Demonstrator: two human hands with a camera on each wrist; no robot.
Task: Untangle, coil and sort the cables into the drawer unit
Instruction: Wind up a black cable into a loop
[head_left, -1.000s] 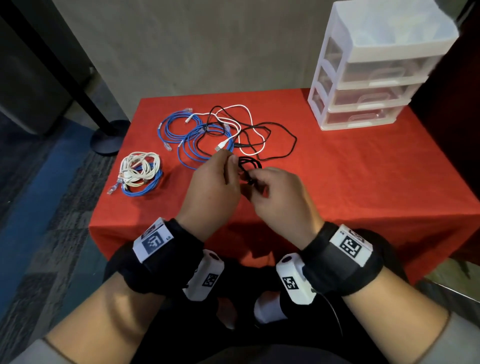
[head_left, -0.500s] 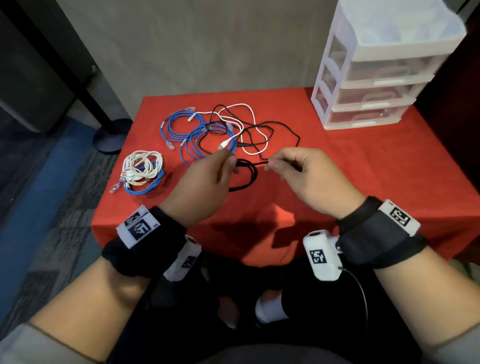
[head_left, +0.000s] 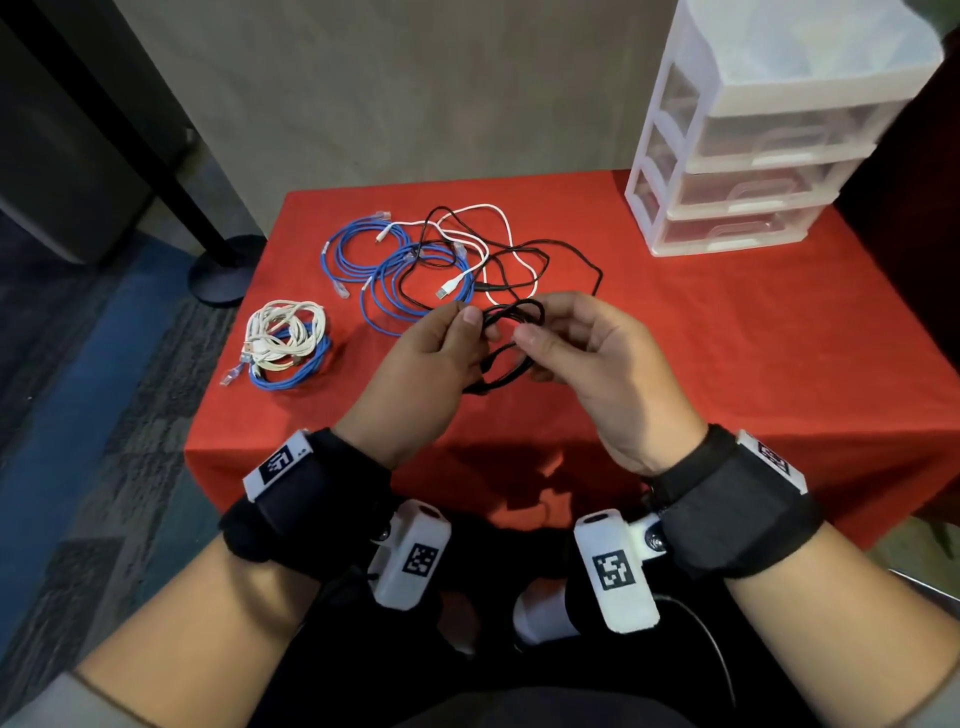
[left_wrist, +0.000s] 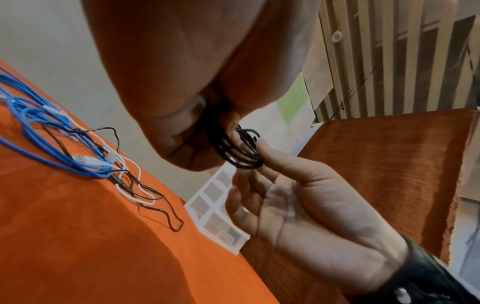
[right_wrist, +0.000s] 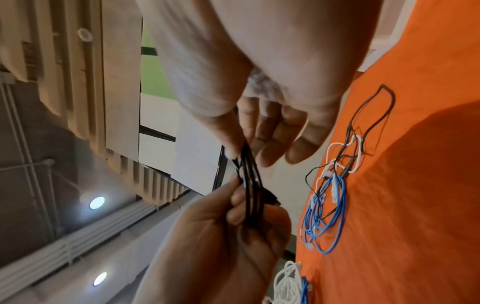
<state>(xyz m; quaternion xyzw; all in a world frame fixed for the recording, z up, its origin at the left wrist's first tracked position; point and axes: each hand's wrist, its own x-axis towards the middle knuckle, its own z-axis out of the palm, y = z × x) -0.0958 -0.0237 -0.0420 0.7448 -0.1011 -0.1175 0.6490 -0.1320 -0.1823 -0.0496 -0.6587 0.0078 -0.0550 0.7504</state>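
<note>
While the red table (head_left: 727, 364) fills the middle of the head view, the white drawer unit (head_left: 753, 171) stands at the upper right, all drawers closed. Left of the middle lies a loose tangle (head_left: 447, 265) of blue, white and black cables. A small bundle (head_left: 285, 343) of white and blue ones sits at the table's left edge.

In the middle, held above the table, is a little black coil (head_left: 511, 338). The left hand (head_left: 415, 374) pinches one side of it with thumb and fingers. The right hand (head_left: 587, 358) pinches the other side with thumb and first finger, while its other fingers hang loose.

The black cable looks thin, light and soft, so I think the loops will spring apart if let go. It is best held where all the loops cross. One end seems to run back into the tangle.
</note>
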